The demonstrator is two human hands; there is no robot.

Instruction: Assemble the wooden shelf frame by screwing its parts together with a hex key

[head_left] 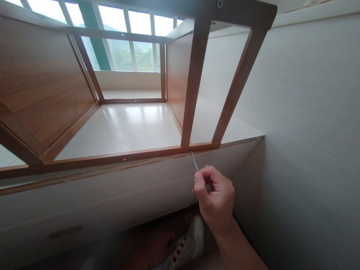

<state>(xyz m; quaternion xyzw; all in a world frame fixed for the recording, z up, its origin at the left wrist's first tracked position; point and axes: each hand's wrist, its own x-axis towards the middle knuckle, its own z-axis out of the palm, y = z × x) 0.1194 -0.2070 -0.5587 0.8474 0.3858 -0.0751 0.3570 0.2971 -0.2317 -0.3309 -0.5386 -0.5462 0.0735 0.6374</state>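
My right hand (214, 199) is closed in a pinch on a thin metal tool (194, 161), like a hex key. The tool's tip touches the bottom rail of a brown wooden frame (194, 79) just below an upright slat. The frame, with slats and wooden panels, lies on a white platform (128, 126) by the window. My left hand is out of view.
A white wall panel (315, 139) rises close on the right. The platform's white front (98, 199) has a recessed drawer handle (66, 231). Below lie my leg and a white shoe (185, 248) on a dark floor. A barred window (130, 35) is behind the frame.
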